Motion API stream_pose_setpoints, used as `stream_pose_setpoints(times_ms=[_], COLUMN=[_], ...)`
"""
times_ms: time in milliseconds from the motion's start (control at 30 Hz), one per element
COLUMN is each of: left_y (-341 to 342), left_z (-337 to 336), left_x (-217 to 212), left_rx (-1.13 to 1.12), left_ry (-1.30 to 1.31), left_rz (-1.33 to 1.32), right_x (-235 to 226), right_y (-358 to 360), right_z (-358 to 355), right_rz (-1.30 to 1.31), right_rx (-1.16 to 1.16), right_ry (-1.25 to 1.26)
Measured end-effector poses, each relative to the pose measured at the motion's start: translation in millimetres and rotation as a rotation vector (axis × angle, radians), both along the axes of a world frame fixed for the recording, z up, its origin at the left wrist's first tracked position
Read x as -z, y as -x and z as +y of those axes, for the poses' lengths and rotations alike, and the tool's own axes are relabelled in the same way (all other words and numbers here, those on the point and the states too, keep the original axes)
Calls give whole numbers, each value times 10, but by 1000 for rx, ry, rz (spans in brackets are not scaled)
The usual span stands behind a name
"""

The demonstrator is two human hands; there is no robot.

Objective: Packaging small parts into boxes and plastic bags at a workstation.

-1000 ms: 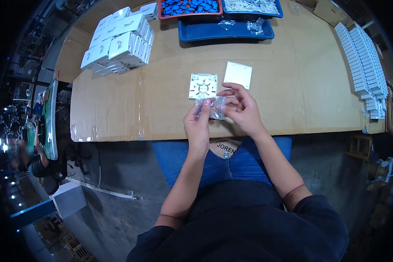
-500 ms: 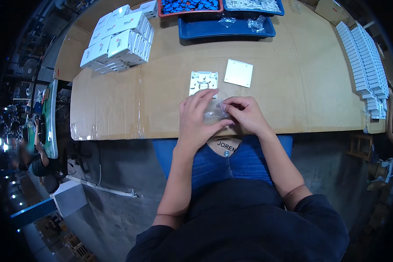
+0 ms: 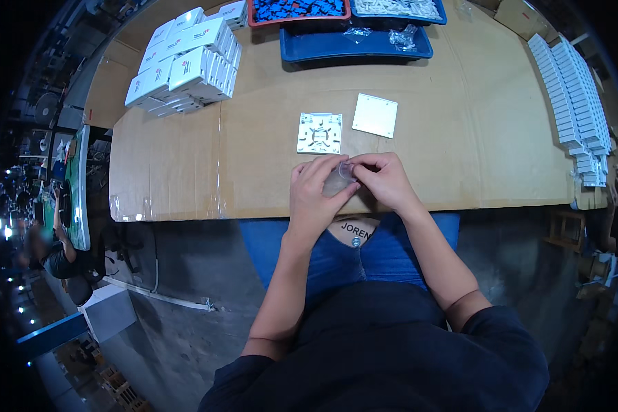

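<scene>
Close to the table's near edge, a small clear plastic bag (image 3: pixel 336 182) is between my two hands. My left hand (image 3: pixel 314 199) curls around its left side, fingertips and thumb closed on it. At the bag's upper right edge, my right hand (image 3: pixel 387 184) pinches with thumb and forefinger. What the bag contains, if anything, is too small to make out. Just beyond my hands lies a square white plastic base (image 3: pixel 320 133), its inner side up with clips and a round middle. To its right a flat white cover plate (image 3: pixel 375 115) rests slightly turned, apart from the base.
White boxes (image 3: pixel 189 65) are stacked at the far left. Along the back stand a red tray (image 3: pixel 302 21) of blue pieces, a blue tray (image 3: pixel 399 20) of white parts and another blue tray (image 3: pixel 323 51) with small bags. Rows of white parts (image 3: pixel 571 99) line the right. Another person (image 3: pixel 60 257) sits far left.
My left hand has shifted slightly right and its fingers have closed in on the bag. The white base's lower edge is now uncovered. My right hand keeps its pinch, moved slightly left.
</scene>
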State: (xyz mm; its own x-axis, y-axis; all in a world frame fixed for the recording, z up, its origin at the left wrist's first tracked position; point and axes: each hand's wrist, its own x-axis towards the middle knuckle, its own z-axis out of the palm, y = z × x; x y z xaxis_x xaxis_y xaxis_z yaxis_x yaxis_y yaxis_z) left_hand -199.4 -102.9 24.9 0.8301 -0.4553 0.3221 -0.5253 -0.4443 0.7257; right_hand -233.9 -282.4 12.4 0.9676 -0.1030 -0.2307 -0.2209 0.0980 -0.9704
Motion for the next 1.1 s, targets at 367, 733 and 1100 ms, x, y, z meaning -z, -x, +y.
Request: stream_pose_setpoints(times_ms=[367,733,1100], left_y=[-11,52,-5], left_z=[41,20,37], left_x=[-55,15,84], left_rx=[-23,260,196], left_ry=[127,499,775], left_rz=[159,1019,1334], right_x=[-135,-174,-139], right_y=[-24,29,-18], right_z=[-127,-103,-229], right_rz=[-251,-202,-68], right_rx=[-3,-274,-435], right_ry=[319,-137,-61])
